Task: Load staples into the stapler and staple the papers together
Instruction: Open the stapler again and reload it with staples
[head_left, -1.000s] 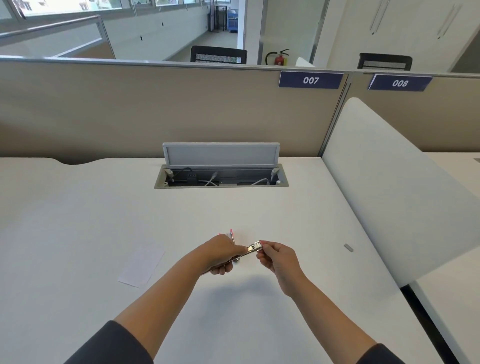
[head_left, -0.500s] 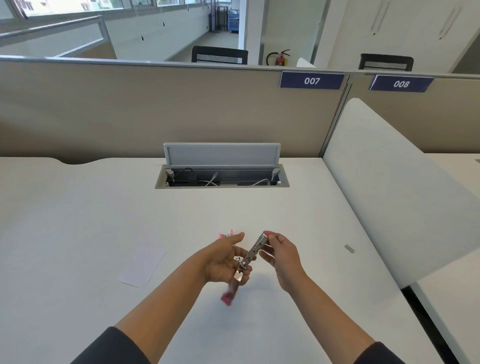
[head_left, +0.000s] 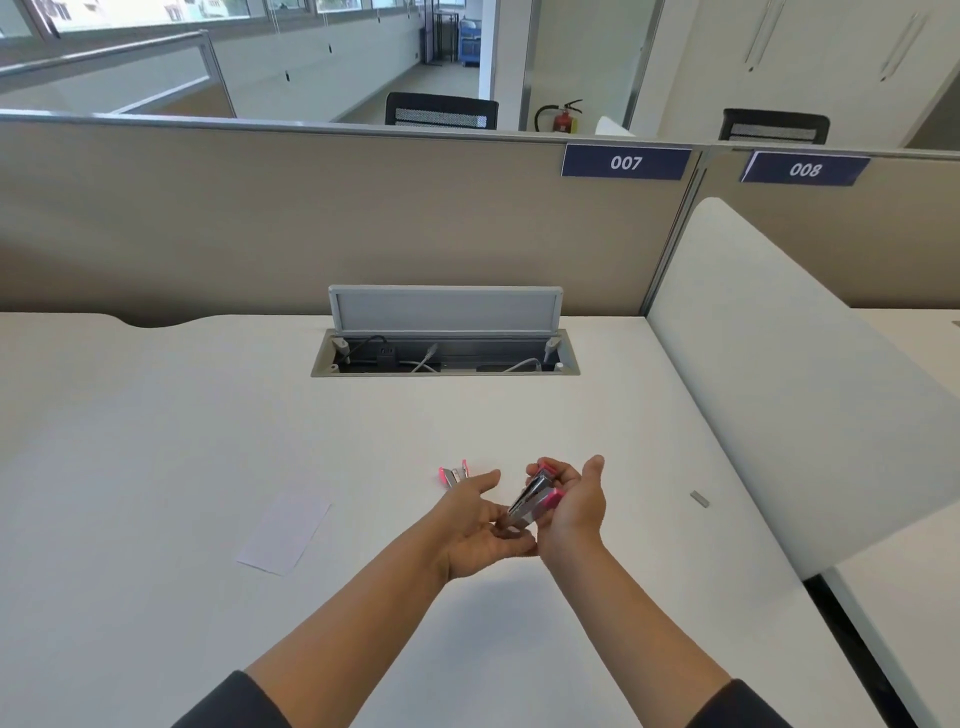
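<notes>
Holding the stapler (head_left: 535, 500), the right hand (head_left: 574, 506) has a closed grip; the left hand (head_left: 480, 525) lies open, palm up, touching its lower end above the worktop (head_left: 208, 441).

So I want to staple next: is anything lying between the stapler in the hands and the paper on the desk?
Nothing visible. The stapler is held above bare desk, and the paper lies uncovered to the left.
</notes>
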